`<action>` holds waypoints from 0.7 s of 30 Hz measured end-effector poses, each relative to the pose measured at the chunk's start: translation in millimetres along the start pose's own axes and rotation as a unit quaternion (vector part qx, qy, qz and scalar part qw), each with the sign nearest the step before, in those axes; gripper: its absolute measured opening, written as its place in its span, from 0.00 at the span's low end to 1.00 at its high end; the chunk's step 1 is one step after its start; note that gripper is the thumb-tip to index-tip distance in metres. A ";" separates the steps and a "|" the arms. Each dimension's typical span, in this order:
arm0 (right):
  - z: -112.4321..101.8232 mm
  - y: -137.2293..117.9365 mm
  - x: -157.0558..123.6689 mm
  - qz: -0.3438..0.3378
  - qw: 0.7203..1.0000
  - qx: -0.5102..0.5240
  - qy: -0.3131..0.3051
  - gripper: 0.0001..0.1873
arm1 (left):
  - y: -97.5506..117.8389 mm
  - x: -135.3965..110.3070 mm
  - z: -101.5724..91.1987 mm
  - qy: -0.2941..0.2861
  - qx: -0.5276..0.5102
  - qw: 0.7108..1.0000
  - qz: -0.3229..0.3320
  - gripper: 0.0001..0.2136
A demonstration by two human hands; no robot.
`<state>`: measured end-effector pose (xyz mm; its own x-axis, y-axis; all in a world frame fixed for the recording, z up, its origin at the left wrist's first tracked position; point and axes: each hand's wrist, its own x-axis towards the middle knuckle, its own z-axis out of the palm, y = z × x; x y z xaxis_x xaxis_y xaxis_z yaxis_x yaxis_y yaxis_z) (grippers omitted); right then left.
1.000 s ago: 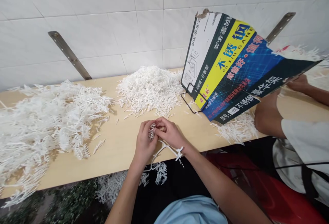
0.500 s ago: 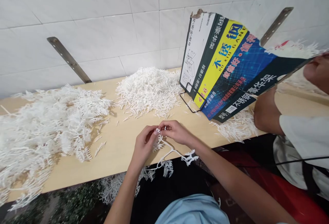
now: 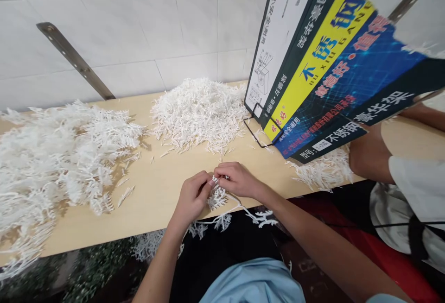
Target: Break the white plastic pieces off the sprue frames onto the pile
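Note:
Near the front edge of the wooden board, my left hand [image 3: 193, 195] and my right hand [image 3: 239, 180] meet, fingertips pinched. Between them is a small branched white plastic sprig [image 3: 217, 197], which both hands grip. Its upper end is partly covered by my fingers. A thin white stem with branched tips [image 3: 259, 218] trails from below my right hand over the board's edge. More white sprigs [image 3: 149, 243] lie below, by my lap. Behind my hands stands a heap of loose white plastic pieces [image 3: 201, 113].
A larger pile of white branched sprigs [image 3: 62, 154] spreads over the left of the board [image 3: 146, 210]. A printed cardboard panel [image 3: 313, 76] in a black wire stand [image 3: 259, 127] rises at right. Beyond it are another person's arm [image 3: 370, 154] and more white pieces [image 3: 323, 169].
The view has shifted slightly, so the panel looks larger and nearer. My hands stay pinched together. The trailing stem has dropped a little and moved right.

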<state>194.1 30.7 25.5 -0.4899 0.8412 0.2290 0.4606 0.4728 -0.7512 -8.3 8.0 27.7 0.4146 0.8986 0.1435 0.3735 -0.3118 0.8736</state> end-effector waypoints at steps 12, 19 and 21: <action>-8.7 27.1 -0.4 0.008 0.966 0.235 -0.109 0.08 | -5.5 9.1 -29.6 -0.208 -0.196 0.958 -0.012 0.16; -8.2 16.1 -1.2 0.088 0.957 0.268 0.062 0.12 | -20.6 11.9 -15.4 0.048 -0.222 0.969 -0.097 0.12; -6.2 10.1 -0.7 0.087 0.970 0.220 0.055 0.13 | -23.9 13.9 -6.3 0.134 -0.217 0.961 -0.104 0.13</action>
<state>203.6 36.5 21.6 -0.3408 0.9323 0.1209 0.1572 0.1833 -0.9704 -16.7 29.9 11.7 0.1185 0.9929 0.0089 0.0205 -0.0114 0.9997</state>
